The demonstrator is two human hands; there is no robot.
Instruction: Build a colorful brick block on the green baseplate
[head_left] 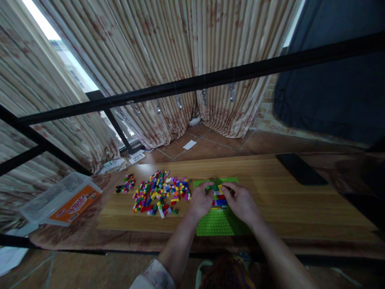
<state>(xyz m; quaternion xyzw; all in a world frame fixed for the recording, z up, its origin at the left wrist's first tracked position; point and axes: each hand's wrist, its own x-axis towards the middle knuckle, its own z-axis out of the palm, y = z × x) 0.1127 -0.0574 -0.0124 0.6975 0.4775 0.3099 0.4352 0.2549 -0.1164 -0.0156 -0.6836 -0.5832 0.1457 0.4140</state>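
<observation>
A green studded baseplate (216,226) lies on the wooden board. On its middle stands a small build of stacked toy bricks (220,203) in blue, red, white and other colours. My left hand (201,200) is at the build's left side, its fingers bent and closed at a green toy brick (213,187) on the far edge. From the right, my right hand (243,202) reaches in with thumb and forefinger closed at a yellow toy brick (220,188). Both hands partly cover the build, and the fingertips are small and hard to see.
Many loose bricks (161,190) are spread left of the baseplate, with a smaller pile (126,183) farther left. A clear plastic box (60,198) with an orange label stands beyond the wooden board (288,208). A dark flat object (300,169) lies back right. A black rail (186,86) crosses behind.
</observation>
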